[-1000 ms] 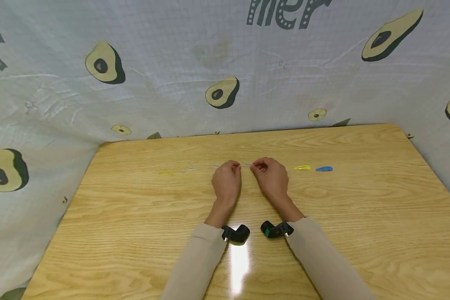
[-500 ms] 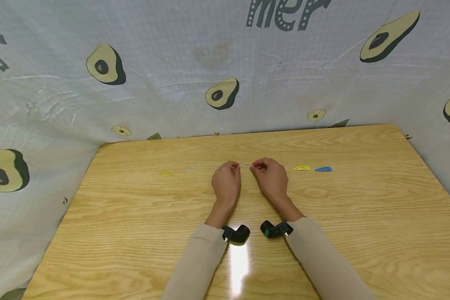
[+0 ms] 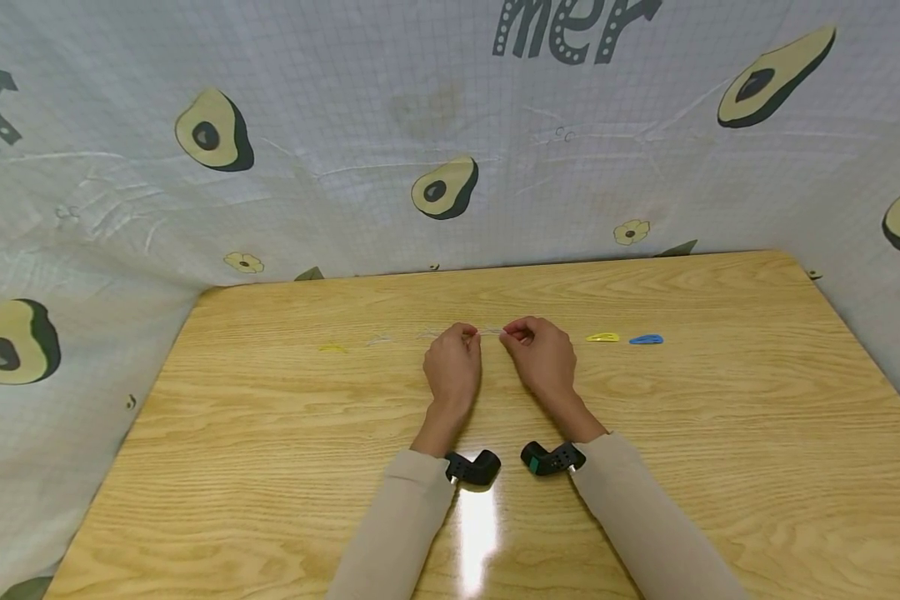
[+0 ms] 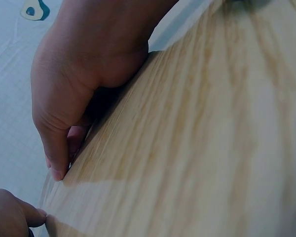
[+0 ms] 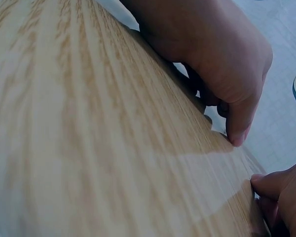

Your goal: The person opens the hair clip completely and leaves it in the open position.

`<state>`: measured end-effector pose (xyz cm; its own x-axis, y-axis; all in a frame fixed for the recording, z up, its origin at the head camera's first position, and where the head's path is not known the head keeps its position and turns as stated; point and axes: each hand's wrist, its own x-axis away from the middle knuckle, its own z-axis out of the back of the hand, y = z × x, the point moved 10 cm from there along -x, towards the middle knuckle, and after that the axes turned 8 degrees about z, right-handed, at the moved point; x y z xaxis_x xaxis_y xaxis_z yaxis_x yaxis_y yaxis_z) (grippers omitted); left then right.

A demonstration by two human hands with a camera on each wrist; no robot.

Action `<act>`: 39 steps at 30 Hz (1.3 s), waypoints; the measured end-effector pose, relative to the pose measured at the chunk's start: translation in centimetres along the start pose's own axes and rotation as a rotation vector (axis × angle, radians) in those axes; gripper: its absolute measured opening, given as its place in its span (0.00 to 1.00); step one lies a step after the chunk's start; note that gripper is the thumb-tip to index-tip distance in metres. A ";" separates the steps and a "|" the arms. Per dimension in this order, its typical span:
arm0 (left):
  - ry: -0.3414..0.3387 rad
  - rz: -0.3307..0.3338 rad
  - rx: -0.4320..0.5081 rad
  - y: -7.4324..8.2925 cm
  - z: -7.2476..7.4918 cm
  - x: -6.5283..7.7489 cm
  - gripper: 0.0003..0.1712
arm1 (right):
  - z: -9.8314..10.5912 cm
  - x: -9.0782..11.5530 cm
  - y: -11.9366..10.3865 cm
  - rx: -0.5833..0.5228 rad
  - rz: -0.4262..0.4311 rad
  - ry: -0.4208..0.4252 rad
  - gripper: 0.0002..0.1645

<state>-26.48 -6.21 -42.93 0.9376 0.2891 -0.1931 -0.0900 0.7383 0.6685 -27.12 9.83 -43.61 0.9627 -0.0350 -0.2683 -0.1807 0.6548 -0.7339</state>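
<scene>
In the head view my left hand (image 3: 453,364) and right hand (image 3: 543,357) face each other low over the wooden table, a small gap apart. A thin pale strand (image 3: 492,332) spans that gap; each hand pinches one end between thumb and fingertips. Its exact kind is too small to tell. In the left wrist view the left hand (image 4: 74,84) has thumb and fingers together at the table surface. The right wrist view shows the right hand (image 5: 212,54) in a like pinch, fingertips close to the wood.
Left of the hands lie two thin pale strands, one nearer (image 3: 429,333) and one farther (image 3: 378,340), then a yellow strand (image 3: 333,347). To the right lie a yellow snap hair clip (image 3: 603,337) and a blue snap hair clip (image 3: 647,339). A printed sheet (image 3: 345,225) hangs behind the table (image 3: 270,467).
Both hands hold nearly the same place and pinch. The head view has shifted very slightly; the things on the table lie as before.
</scene>
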 end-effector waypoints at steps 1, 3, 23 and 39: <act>-0.001 -0.001 0.001 0.0 0.0 0.0 0.05 | 0.0 0.0 0.0 -0.001 -0.002 -0.001 0.08; -0.001 0.000 0.004 0.0 0.0 0.0 0.05 | 0.0 0.0 0.1 -0.003 -0.004 -0.002 0.08; -0.010 -0.097 0.228 0.7 0.7 0.9 0.15 | 0.2 0.2 0.4 -0.181 0.011 -0.049 0.11; -0.203 -0.205 0.431 6.5 -3.2 4.0 0.13 | 7.9 1.8 3.1 -0.067 0.074 0.005 0.15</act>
<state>-24.38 1.74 -41.68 0.9715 0.0094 -0.2367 0.2090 0.4370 0.8748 -24.31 17.77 -41.44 0.9454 0.0076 -0.3260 -0.2641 0.6042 -0.7518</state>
